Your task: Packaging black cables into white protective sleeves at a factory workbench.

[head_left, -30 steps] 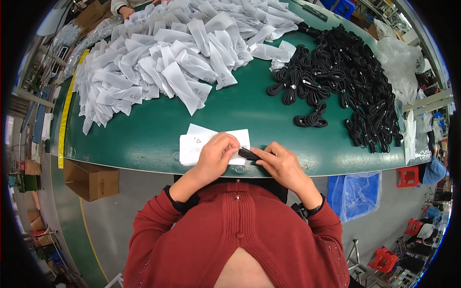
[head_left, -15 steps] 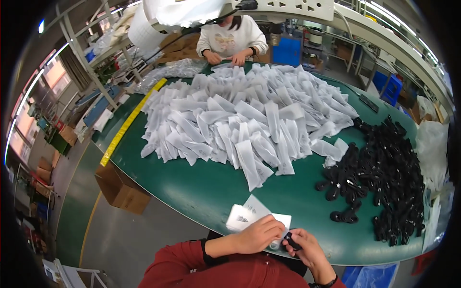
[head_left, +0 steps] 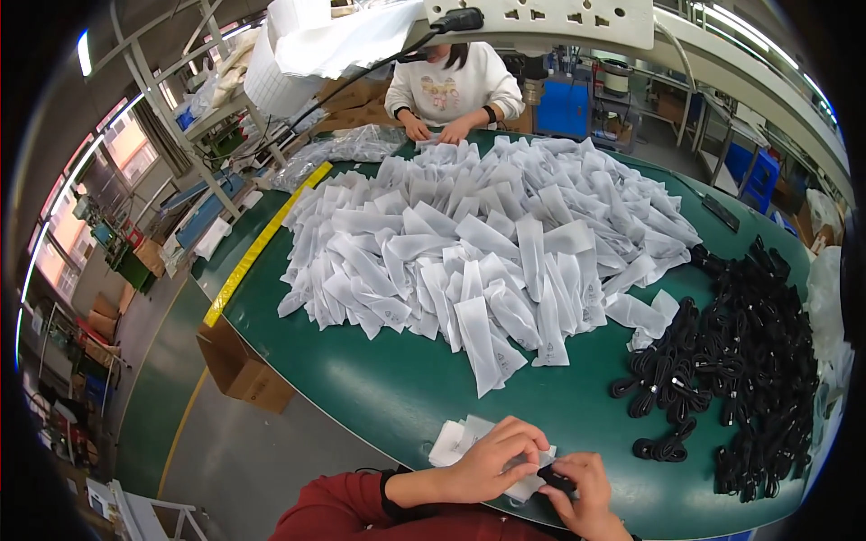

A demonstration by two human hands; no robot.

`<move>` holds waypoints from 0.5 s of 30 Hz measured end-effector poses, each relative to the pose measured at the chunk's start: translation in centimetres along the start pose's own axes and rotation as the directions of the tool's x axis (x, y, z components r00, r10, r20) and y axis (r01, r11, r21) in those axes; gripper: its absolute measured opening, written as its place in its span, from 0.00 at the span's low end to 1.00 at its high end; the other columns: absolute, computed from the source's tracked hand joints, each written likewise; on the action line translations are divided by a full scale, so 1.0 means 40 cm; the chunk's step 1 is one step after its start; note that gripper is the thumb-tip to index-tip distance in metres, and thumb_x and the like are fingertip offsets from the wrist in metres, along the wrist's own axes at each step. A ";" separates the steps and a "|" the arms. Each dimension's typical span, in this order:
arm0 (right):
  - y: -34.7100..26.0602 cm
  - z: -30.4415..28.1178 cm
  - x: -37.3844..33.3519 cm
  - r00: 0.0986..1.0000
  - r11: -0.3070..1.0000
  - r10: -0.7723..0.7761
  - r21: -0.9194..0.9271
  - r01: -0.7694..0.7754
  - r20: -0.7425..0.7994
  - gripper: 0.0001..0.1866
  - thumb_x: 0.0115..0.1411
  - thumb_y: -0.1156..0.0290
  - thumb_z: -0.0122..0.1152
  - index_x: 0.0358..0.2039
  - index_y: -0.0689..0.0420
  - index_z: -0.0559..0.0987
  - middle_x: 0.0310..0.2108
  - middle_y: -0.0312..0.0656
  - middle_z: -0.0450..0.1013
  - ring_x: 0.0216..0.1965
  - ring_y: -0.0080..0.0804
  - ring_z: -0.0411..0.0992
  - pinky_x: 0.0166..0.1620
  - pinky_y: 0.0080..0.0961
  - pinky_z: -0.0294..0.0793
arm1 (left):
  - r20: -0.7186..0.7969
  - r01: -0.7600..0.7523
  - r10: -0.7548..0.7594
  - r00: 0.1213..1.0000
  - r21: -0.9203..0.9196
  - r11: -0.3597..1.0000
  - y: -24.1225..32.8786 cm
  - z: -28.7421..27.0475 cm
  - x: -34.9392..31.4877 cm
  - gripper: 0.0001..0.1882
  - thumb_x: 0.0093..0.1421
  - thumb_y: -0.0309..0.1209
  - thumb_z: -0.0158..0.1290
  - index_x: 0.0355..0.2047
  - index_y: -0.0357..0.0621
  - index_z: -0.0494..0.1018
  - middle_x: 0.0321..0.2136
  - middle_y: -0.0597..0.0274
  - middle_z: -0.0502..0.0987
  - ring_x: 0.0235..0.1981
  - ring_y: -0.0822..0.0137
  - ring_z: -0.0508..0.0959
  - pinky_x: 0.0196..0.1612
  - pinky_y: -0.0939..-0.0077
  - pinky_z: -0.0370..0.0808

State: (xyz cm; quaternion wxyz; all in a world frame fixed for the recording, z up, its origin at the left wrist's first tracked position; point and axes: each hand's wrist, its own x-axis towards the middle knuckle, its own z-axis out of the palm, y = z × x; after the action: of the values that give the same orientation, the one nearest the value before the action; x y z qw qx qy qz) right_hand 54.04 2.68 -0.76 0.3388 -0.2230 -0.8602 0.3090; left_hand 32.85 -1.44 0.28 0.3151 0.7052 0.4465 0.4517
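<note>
At the near table edge, my left hand (head_left: 494,462) pinches the edge of a frosted white bag (head_left: 547,456). Close beside it, my right hand (head_left: 585,494) grips a coiled black cable (head_left: 557,480) at the bag's mouth. Whether the cable is partly inside the bag I cannot tell, as fingers cover that spot. Under and left of my left hand lies a small stack of flat white bags (head_left: 447,444). Farther off, a large heap of filled frosted bags (head_left: 451,234) spreads over the green table (head_left: 379,374). Coiled black cables (head_left: 758,361) are piled at the right.
Across the table a person in a white sweater (head_left: 451,90) works with both hands at the heap. A yellow tape strip (head_left: 266,245) runs along the left side. An open cardboard box (head_left: 242,365) stands below the left edge. A power strip (head_left: 550,22) hangs overhead.
Both hands have come closer together, with the cable brought up against the bag's edge. The bag stands less upright. The whole view has shifted slightly, moving the scene down and right.
</note>
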 end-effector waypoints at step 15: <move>0.005 -0.028 0.104 0.976 0.980 -0.200 0.003 0.200 0.081 0.19 0.51 0.79 0.70 0.43 0.61 0.76 0.37 0.45 0.75 0.35 0.36 0.76 0.38 0.30 0.77 | 0.106 0.212 -0.183 0.977 -0.519 0.828 -0.025 -0.020 0.053 0.03 0.68 0.27 0.48 0.37 0.41 0.67 0.52 0.55 0.70 0.50 0.69 0.71 0.53 0.71 0.69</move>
State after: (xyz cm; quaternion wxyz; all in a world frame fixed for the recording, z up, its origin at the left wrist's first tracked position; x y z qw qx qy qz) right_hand 52.11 5.71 1.60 0.3328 -0.1234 -0.8920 0.2799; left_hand 32.18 0.93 0.51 0.5528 0.5530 0.3675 0.5036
